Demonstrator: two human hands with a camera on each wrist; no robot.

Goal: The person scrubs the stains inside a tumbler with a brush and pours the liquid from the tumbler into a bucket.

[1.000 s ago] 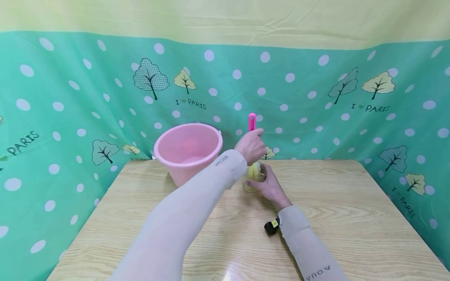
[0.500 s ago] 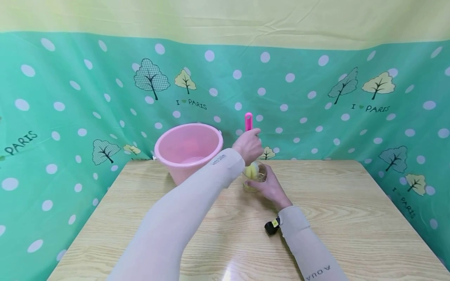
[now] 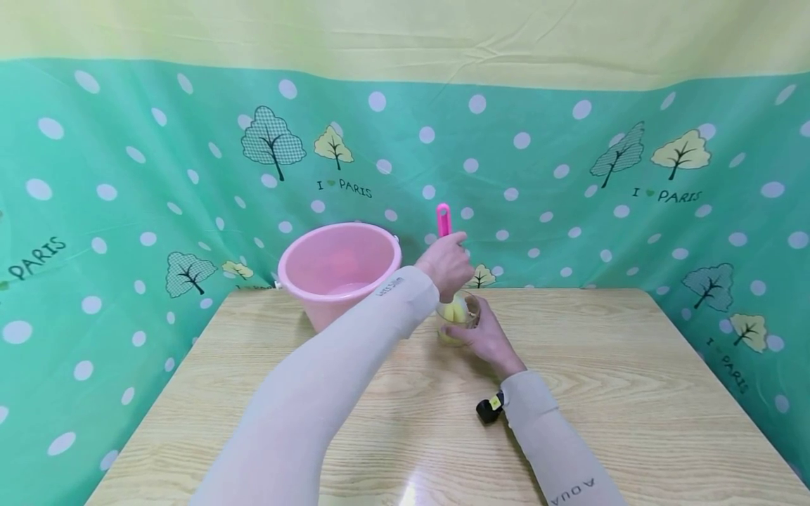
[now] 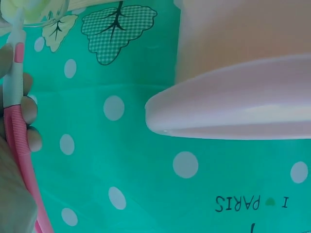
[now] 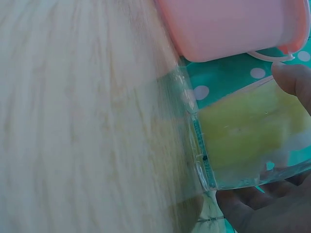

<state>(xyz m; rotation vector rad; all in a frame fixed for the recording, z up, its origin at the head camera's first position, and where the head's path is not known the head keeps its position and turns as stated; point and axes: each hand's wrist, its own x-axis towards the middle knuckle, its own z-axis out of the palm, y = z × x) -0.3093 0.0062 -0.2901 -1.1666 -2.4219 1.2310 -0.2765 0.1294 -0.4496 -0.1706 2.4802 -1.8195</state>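
In the head view, my left hand (image 3: 446, 267) grips the pink-and-white handle of a sponge brush (image 3: 444, 219), which stands nearly upright above a clear drinking glass (image 3: 448, 333). The brush's soft yellow head (image 5: 243, 131) fills much of the glass, as the right wrist view shows. My right hand (image 3: 484, 337) holds the glass from its right side, thumb on one side and fingers on the other, with its base on the table. In the left wrist view, fingers curl round the ridged handle (image 4: 17, 126). My left hand hides part of the glass's rim.
A pink bucket (image 3: 338, 302) stands at the table's back left, close to my left forearm. The wooden table (image 3: 601, 379) ends at a green dotted curtain (image 3: 538, 176) behind and at both sides. A black wrist camera (image 3: 489, 410) sits by my right cuff.
My left hand has shifted slightly left, and the top of the brush handle has moved left with it. My right hand and the glass have stayed in place.
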